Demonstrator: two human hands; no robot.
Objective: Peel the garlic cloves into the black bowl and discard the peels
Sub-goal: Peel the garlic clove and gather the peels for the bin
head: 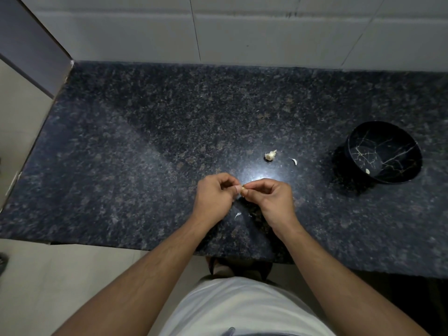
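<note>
Both hands meet over the dark granite counter (169,132), pinching one small garlic clove (243,190) between their fingertips. My left hand (214,197) holds it from the left, my right hand (271,198) from the right; the clove is mostly hidden by fingers. A piece of unpeeled garlic (270,155) lies on the counter beyond my hands. The black bowl (385,151) with gold vein lines stands at the right, with one peeled clove (367,171) inside it. A loose peel (294,161) lies between the garlic and the bowl; another peel (237,215) lies under my wrists.
A tiled wall (242,27) runs along the back of the counter. A cabinet side (31,44) closes the left end. The counter's front edge (145,246) is just below my forearms, with floor beneath.
</note>
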